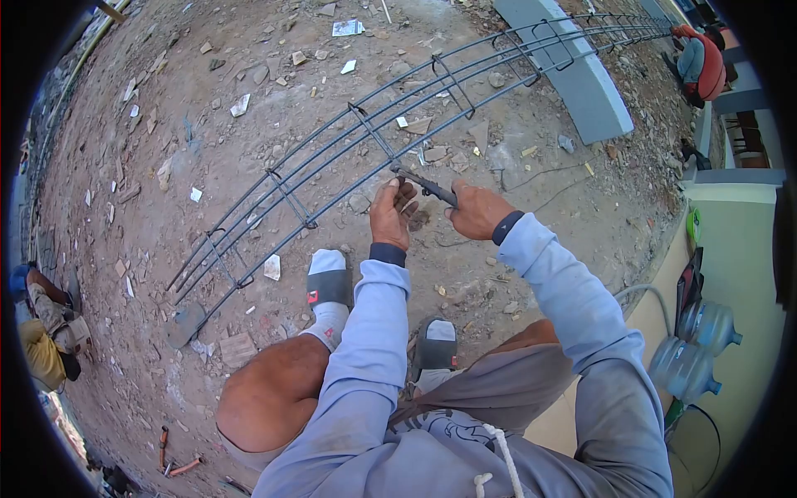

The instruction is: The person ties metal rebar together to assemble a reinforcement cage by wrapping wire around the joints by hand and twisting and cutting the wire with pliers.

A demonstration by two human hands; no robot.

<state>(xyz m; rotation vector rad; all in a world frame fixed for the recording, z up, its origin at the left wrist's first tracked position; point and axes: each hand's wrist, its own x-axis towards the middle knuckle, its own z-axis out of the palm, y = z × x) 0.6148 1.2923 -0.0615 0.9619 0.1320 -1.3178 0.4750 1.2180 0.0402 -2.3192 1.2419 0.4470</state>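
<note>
A long cage of steel rebar [340, 158] with square stirrups runs diagonally across the ground in front of me. My right hand [480, 210] is closed around the handles of dark pliers [432, 189]. Their head meets the nearest bar of the cage beside a stirrup. Just below that head is my left hand [392, 217], with fingers curled and thumb near the fingertips. Whatever thin thing it may pinch is too small to make out.
Under the cage's far part lies a grey slab [573, 91]. A person in red [707, 66] crouches at its far end; another person [50, 332] is at left. Large water bottles [689, 365] lie at right by the wall. Rubble litters the dirt.
</note>
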